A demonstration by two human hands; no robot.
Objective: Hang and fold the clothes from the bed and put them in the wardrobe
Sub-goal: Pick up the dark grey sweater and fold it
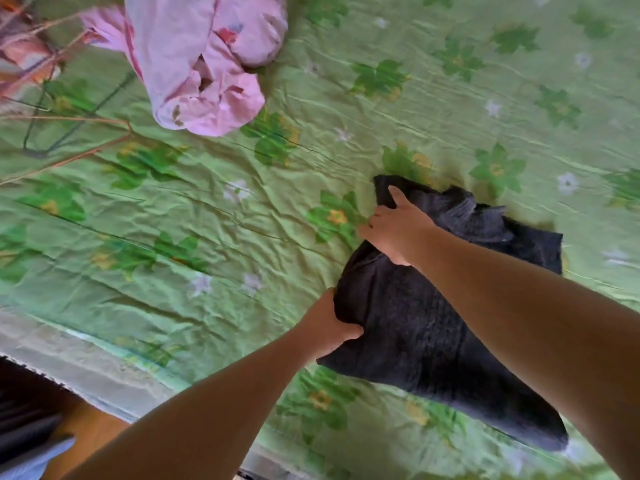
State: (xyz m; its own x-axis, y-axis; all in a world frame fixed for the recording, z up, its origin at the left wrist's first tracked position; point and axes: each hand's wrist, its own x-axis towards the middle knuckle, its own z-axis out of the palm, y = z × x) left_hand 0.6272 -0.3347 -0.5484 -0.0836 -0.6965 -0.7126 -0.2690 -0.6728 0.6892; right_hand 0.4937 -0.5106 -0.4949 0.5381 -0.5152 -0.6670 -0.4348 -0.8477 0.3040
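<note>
- Two hands are seen on a dark garment, which lies bunched and partly folded on the green flowered bed sheet, at the near right of the scene.
- The left hand is curled round the garment's near left edge, with cloth gathered in the fingers.
- The right hand is closed on the far left edge, its thumb laid over the cloth.
- The cloth is judged soft, thick and limp. It is likely light, not slippery and not fragile, but it can be expected to sag and unfold if lifted by one point only.
- A hold at two edges or corners, as now, seems best suited. Support under the fold may be needed for carrying.
- A pink garment is seen crumpled at the far left, with wire hangers beside it.
</note>
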